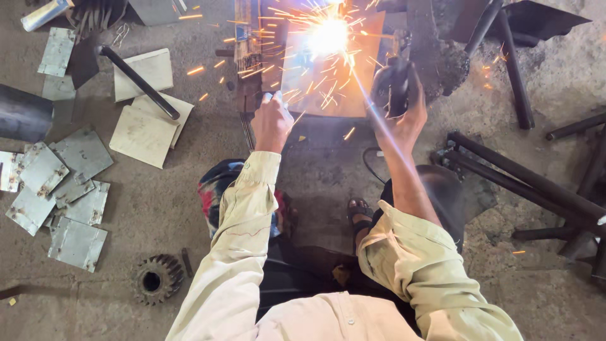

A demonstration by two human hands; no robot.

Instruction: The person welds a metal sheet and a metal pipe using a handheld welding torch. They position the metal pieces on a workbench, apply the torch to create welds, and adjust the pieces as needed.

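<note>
— So where is the work?
— At twelve o'clock: a flat steel plate on the floor, sparks bursting at its top edge.
— And the hands?
— The right hand is wrapped tight around a dark electrode holder; the left hand is curled shut at the plate's left edge, though I cannot tell on what.
— How would it handle?
— Stiff, heavy, probably hot; take a cool edge far from the weld.

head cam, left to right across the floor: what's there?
Scattered grey sheet-metal plates → dark toothed gear → left hand → bright welding arc with sparks → right hand on dark welding holder → dark steel bars.
</note>
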